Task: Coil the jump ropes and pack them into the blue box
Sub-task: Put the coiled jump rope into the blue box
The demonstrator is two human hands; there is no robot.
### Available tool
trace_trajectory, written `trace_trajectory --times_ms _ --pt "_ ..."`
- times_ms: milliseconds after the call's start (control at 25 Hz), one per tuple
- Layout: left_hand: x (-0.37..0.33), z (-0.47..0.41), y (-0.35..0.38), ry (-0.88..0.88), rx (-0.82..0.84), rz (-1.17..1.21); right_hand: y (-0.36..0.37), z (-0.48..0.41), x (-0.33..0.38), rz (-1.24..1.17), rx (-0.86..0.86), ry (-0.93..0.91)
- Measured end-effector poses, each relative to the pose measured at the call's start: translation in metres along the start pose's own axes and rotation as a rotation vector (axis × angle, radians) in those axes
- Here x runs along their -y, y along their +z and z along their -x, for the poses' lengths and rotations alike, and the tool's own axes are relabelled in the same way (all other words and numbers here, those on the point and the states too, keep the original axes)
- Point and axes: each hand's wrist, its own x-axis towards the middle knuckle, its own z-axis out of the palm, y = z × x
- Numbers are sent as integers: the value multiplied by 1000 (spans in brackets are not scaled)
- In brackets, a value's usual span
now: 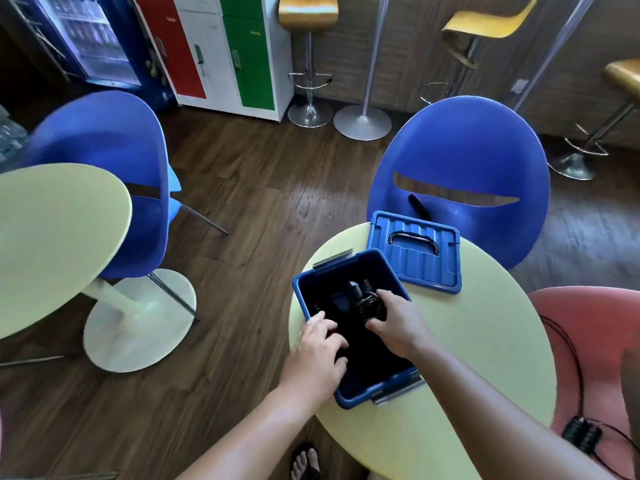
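Holds the coiled jump rope point(370, 305) low inside the blue box point(360, 398), right hand point(398, 327) curled round its loops. Rests left hand point(317, 355) flat on the box rim. Looks light, bendy and springy: best grabbed across all loops together. Blue lid point(415, 259) just beside; second rope point(581, 434) on pink seat point(588, 323).
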Motion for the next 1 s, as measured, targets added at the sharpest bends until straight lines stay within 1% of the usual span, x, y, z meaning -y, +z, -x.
trace_trajectory --times_ms 80,160,280,440,600,800,880,1000 --pt "4 0 6 32 -9 -26 15 -16 -4 97 75 10" --pt "8 0 10 49 -30 -21 28 -26 -7 134 98 8" --pt "11 1 12 77 -57 6 38 -35 -6 112 88 -21" --pt "12 1 12 81 -48 27 41 -46 -4 86 127 -37" --pt "9 0 12 57 -39 -41 37 -44 -7 62 124 -44" --pt "-3 -11 -1 15 -59 -131 22 -21 -7 56 64 -69" --pt "-10 -17 -11 39 -55 -111 11 -4 -5 7 20 -92" --pt "-23 -30 -21 83 -61 -35 -8 24 -7 -97 -93 -141"
